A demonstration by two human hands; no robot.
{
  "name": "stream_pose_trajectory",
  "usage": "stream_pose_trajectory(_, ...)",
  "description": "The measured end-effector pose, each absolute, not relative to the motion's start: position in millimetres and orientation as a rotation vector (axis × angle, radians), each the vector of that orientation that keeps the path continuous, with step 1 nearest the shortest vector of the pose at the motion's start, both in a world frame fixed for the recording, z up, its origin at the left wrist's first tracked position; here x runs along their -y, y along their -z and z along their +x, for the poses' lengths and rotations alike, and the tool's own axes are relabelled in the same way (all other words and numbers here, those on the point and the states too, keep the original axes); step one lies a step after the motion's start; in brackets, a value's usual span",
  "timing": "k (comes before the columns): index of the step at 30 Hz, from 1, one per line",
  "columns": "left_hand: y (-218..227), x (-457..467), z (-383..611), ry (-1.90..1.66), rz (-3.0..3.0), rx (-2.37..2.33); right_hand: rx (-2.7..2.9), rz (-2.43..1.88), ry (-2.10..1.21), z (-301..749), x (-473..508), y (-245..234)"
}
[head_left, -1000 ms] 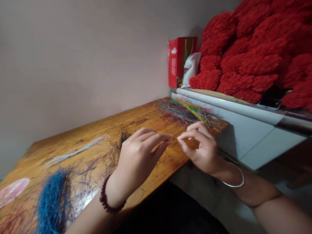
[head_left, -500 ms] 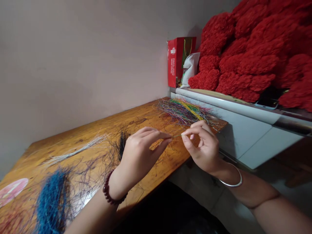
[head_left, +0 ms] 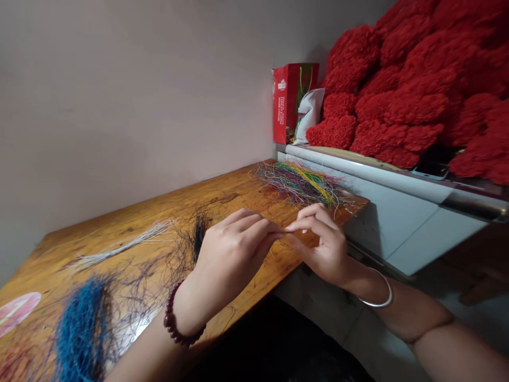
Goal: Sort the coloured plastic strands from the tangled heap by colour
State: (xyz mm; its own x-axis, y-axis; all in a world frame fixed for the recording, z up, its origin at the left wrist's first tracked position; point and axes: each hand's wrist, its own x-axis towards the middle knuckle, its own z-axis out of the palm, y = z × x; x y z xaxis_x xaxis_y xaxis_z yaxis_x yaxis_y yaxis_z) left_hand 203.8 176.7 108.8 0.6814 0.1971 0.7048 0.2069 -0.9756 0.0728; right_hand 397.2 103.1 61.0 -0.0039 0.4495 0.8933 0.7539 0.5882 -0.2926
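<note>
My left hand [head_left: 234, 249], with a dark red bead bracelet [head_left: 175, 318] at the wrist, pinches thumb against fingers over the table. My right hand [head_left: 322, 246], wearing a silver bangle [head_left: 384, 297], pinches too, and its fingertips meet those of the left. The thin green wire between them is almost wholly hidden by the fingertips now. Just beyond the hands lies a loose pile of coloured wires [head_left: 302, 183] in green, yellow, purple and red. A black bundle of wires [head_left: 199, 236] sits close behind my left hand.
On the wooden table [head_left: 222, 193] lie a white wire bundle [head_left: 123, 246], a blue wire bundle [head_left: 81, 329] and a pink round sticker [head_left: 19, 313]. A ledge at right holds a red paper bag [head_left: 284, 106], a heap of red ruffled flowers [head_left: 401, 101] and a phone [head_left: 431, 170].
My hands have come together, so the gap with the green wire stretched across it has closed. The right hand moved left and slightly down. The view shifted a little.
</note>
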Motion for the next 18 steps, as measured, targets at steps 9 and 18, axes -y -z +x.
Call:
stream_pose_trajectory(9,-118.8,-183.1,188.8,1.115,-2.78,0.351,1.501,-1.003,0.482,401.4,-102.0,-54.6)
stream_pose_trajectory(18,-135.8,-233.3,144.5,1.115,-2.266,0.623,1.143,-1.114,0.368,438.3,-127.1,-47.4)
